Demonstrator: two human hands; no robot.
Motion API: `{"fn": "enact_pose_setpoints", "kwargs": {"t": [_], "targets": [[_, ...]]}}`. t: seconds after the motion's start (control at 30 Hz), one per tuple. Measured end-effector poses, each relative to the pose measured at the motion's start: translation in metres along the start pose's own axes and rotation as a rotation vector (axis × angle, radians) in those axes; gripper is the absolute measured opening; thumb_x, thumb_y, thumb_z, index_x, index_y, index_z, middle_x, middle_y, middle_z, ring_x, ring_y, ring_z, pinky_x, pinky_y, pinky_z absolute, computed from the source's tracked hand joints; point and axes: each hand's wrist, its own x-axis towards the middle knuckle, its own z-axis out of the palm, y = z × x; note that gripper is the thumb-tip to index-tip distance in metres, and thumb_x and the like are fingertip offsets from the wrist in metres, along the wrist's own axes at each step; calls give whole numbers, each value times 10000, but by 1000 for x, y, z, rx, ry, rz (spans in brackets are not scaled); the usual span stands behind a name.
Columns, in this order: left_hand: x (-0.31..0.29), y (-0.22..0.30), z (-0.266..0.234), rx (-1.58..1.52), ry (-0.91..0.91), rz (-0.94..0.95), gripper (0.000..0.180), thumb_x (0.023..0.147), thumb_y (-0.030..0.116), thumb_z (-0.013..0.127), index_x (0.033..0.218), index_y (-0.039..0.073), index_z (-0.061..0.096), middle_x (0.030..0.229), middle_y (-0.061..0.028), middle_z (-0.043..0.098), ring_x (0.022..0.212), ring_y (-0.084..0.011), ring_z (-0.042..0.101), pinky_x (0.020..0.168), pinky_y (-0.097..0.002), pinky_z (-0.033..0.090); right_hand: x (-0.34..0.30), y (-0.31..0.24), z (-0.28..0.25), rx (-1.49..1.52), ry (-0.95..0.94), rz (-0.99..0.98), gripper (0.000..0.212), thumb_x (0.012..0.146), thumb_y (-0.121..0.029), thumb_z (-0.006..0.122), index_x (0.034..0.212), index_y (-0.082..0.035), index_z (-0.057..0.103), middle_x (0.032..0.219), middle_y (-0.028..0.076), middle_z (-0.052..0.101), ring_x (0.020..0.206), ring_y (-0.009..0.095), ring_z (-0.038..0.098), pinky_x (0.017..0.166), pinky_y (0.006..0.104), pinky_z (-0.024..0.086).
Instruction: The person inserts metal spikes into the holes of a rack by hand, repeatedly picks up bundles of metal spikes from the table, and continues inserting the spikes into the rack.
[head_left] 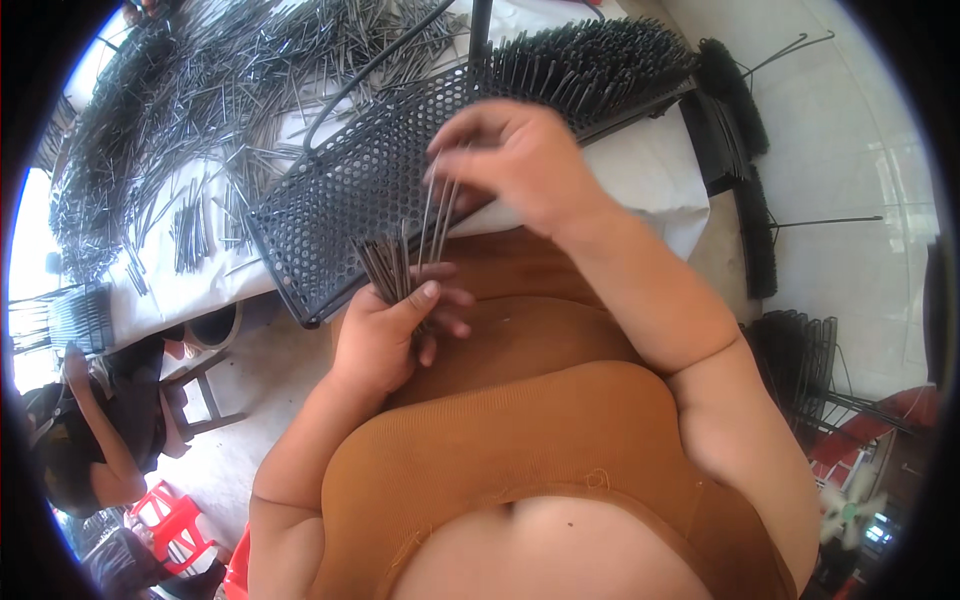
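My left hand is closed round a bundle of thin dark metal rods, their ends sticking up past the thumb. My right hand, a little blurred, is above and to the right of it. Its fingers pinch a few longer, lighter rods, whose lower ends reach down to the left hand's fingers. Just beyond both hands, a black perforated metal tray stands tilted on the table's near edge.
Loose metal rods lie heaped over the white-covered table. A dense block of black rods fills the tray's right end. Black brush-like racks stand on the right. At lower left are a person and a red stool.
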Motion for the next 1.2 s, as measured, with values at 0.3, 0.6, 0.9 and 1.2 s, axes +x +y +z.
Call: {"fn": "enact_pose_setpoints", "kwargs": {"t": [0.3, 0.6, 0.9, 1.2], "targets": [[3, 1, -6, -128, 63, -145, 304, 948, 166, 578, 1181, -21, 520, 953, -144, 645, 712, -186, 608, 452, -214, 365, 47, 3, -49, -502, 691, -722, 122, 862, -54, 701, 972, -1, 696, 780, 43, 701, 682, 79, 641, 631, 206, 499], [3, 3, -1, -137, 133, -146, 252, 934, 148, 599, 1124, -12, 553, 901, -129, 646, 677, -182, 605, 438, -211, 377, 67, 14, -48, -853, 684, -893, 96, 809, -155, 702, 886, -98, 709, 775, 120, 685, 715, 295, 672, 638, 350, 533], [2, 2, -5, -149, 83, -140, 242, 938, 113, 590, 1131, -25, 543, 950, -159, 653, 740, -208, 627, 497, -248, 407, 67, 15, -45, -805, 660, -884, 92, 811, -135, 710, 888, -85, 713, 757, 130, 682, 685, 281, 673, 631, 324, 529], [3, 0, -8, -137, 86, -131, 228, 932, 100, 593, 1120, -21, 551, 947, -163, 658, 748, -215, 634, 504, -262, 415, 71, 21, -58, -707, 787, -750, 102, 800, -114, 720, 887, -61, 717, 728, 125, 687, 648, 225, 684, 626, 297, 522]]}}
